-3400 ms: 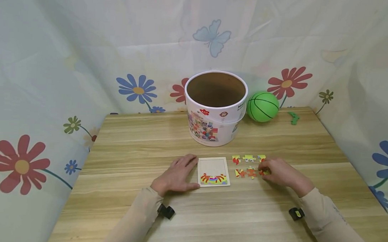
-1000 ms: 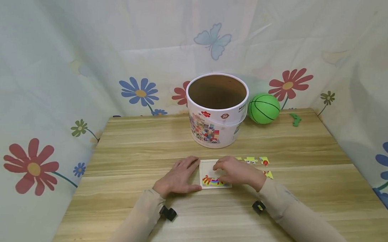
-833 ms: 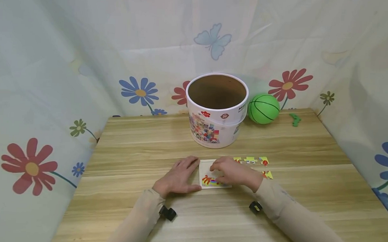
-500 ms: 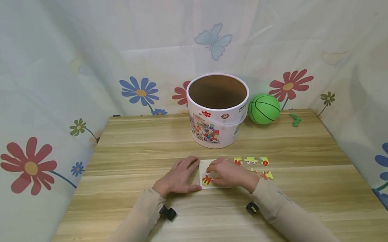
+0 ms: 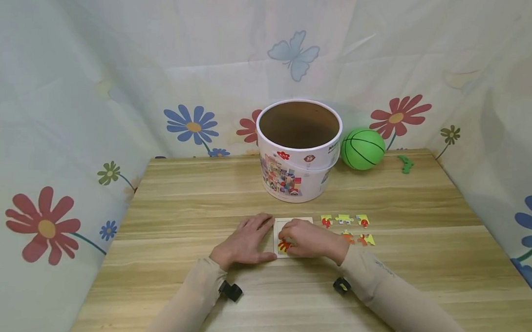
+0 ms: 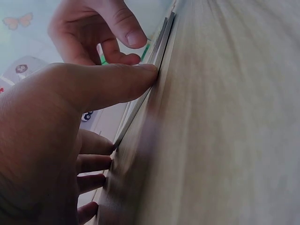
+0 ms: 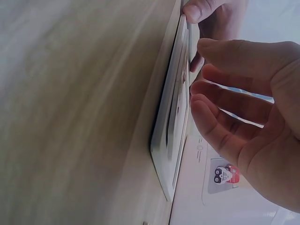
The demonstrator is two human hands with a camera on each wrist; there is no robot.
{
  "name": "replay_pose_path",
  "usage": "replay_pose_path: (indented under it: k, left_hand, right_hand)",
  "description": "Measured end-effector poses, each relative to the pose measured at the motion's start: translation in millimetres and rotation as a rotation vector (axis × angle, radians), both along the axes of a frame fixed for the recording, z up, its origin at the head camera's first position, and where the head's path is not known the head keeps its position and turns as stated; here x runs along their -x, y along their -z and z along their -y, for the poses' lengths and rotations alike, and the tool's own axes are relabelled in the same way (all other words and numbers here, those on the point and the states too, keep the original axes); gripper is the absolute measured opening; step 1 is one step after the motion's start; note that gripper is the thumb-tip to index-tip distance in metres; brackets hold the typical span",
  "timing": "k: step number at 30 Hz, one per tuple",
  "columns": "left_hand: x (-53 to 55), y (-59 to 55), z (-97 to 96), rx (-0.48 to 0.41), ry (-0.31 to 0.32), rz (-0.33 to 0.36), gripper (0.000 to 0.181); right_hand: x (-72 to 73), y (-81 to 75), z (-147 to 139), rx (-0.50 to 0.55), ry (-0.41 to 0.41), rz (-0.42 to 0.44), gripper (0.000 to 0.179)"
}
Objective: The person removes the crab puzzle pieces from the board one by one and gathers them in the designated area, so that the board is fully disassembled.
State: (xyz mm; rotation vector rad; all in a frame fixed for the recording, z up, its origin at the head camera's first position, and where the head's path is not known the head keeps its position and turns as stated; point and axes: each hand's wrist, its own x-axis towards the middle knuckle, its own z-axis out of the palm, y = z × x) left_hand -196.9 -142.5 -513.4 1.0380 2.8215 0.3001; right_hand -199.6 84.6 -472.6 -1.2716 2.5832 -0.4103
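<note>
A shallow wooden puzzle tray (image 5: 294, 219) lies on the table. My left hand (image 5: 244, 242) rests at its left side, fingers spread along the edge and thumb touching the near corner. My right hand (image 5: 313, 240) is over the tray, fingers bent and covering much of it. In the right wrist view a gap shows between its thumb (image 7: 234, 51) and fingertips, with nothing seen in it. Red and yellow jigsaw pieces (image 5: 283, 246) show inside the tray, the rest hidden under the hand. More jigsaw pieces (image 5: 344, 219) lie in two rows to the right.
A white bucket (image 5: 292, 176) with a wire handle stands behind the tray. Beside it sits a green ball (image 5: 363, 149), and a small green toy piece (image 5: 406, 164) lies near the back right corner. Flowered curtains (image 5: 190, 75) surround the table.
My right hand has moved from the loose jigsaw pieces on the right to over the tray, then shifted slightly left there. My left hand has kept its place at the tray's edge.
</note>
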Motion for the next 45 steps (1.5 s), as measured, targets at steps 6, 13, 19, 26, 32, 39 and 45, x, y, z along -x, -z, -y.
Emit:
replay_pose_path:
  k: [6,13,19,26,32,39,45]
  left_hand:
    - [0.5,1.8,0.7,-0.001,0.001,-0.003,0.097]
    - [1.3,1.4,0.2,0.01,0.002,-0.008,0.097]
    - [1.8,0.8,0.4,0.01,0.005,-0.011,0.097]
    - [0.8,1.0,0.4,-0.007,0.008,-0.014,0.096]
    - [1.5,0.6,0.3,-0.008,0.01,-0.016,0.095]
    - [0.8,-1.4,-0.3,0.008,0.009,-0.018,0.096]
    - [0.5,-2.3,-0.8,0.002,0.006,-0.002,0.095]
  right_hand:
    - [0.1,2.7,3.1,0.009,-0.055,-0.051,0.021]
    - [-2.2,5.1,5.1,0.011,-0.029,-0.025,0.021]
    - [-2.7,5.2,8.0,0.017,-0.02,-0.02,0.02]
    - [-5.7,4.4,9.0,0.029,-0.028,-0.038,0.02]
    - [-7.2,2.9,9.2,0.017,-0.006,-0.031,0.022]
    - [-9.2,1.7,8.8,0.026,-0.005,-0.039,0.022]
    - [-9.9,1.3,7.9,0.024,-0.002,-0.051,0.026]
